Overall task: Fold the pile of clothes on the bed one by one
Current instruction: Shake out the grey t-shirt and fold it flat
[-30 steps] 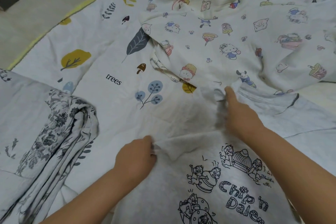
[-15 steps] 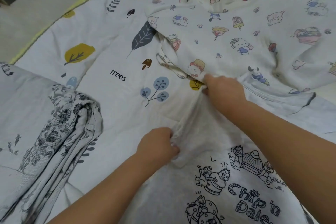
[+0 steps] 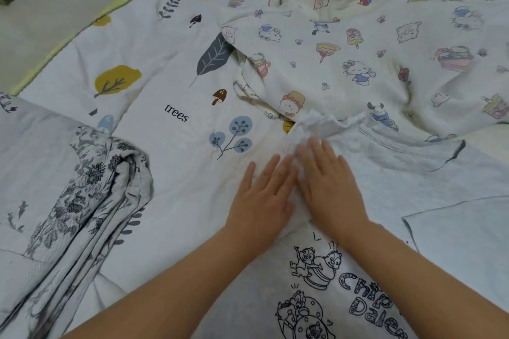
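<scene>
A pale grey T-shirt [image 3: 429,173] with a black chipmunk cartoon print lies spread on the bed in front of me. Its left sleeve is bunched and crumpled near the middle of the view. My left hand [image 3: 261,195] lies flat, fingers straight, on the sleeve's left edge. Beside it my right hand [image 3: 327,181] presses flat on the crumpled sleeve fabric. A cream garment [image 3: 358,58] printed with small cartoon characters lies behind, overlapping the T-shirt's collar area.
A grey floral cloth [image 3: 91,190] lies bunched at the left. The bed sheet [image 3: 154,69] is white with leaves, trees and the word "trees". The bed's edge and floor [image 3: 55,8] run along the upper left.
Both hands let go of the sleeve fabric they were pinching and pulling. They now lie flat side by side on it, the left hand having moved right and up.
</scene>
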Tool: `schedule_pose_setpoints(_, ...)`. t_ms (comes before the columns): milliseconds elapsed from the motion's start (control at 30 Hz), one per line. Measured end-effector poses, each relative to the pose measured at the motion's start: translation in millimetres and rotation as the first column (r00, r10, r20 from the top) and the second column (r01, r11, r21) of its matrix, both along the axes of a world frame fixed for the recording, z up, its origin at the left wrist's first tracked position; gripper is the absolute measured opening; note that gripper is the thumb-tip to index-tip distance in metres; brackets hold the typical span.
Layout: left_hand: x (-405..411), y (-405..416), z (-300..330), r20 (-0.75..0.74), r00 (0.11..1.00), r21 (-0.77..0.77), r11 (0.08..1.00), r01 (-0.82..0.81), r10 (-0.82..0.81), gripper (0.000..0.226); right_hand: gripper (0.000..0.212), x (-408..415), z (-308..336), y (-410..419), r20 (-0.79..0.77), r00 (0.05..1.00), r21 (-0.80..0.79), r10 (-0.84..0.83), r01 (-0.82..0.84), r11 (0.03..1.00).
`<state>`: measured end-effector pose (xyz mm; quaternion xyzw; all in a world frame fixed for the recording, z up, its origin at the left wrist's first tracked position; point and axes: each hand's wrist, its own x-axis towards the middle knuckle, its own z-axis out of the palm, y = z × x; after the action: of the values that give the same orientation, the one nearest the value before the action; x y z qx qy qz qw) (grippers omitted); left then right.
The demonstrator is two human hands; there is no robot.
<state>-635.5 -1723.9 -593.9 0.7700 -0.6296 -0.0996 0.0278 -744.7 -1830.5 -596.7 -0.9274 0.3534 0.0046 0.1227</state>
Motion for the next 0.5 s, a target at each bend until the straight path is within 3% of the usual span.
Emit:
schedule_pose_setpoints(67, 7, 1, -18, -0.024, 0.999, 0.148, 0.989, 0.028, -0.024, 0.063, 0.06, -15, -17, 1, -0.21, 0.977, 0.074, 0.036, -0.02, 0.997)
schedule_pose_setpoints(200, 11, 1, -35, -0.016, 0.999, 0.18, 0.983, 0.037, -0.035, 0.063, 0.061, -24, -23, -4, -0.273, 0.961, 0.11, 0.043, -0.014, 0.994)
schedule_pose_setpoints(333, 2, -1, -10, -0.032, 0.999, 0.171, 0.985, -0.028, 0.034, 0.061, 0.059, -22, 3, -1, -0.214, 0.977, 0.164, 0.003, 0.033, 0.986)
schedule_pose_setpoints(500, -16, 29, 23, -0.087, 0.994, 0.127, 0.99, -0.055, 0.066, 0.053, 0.053, -72, 38, 33, -0.024, 0.982, 0.172, -0.187, 0.188, 0.967)
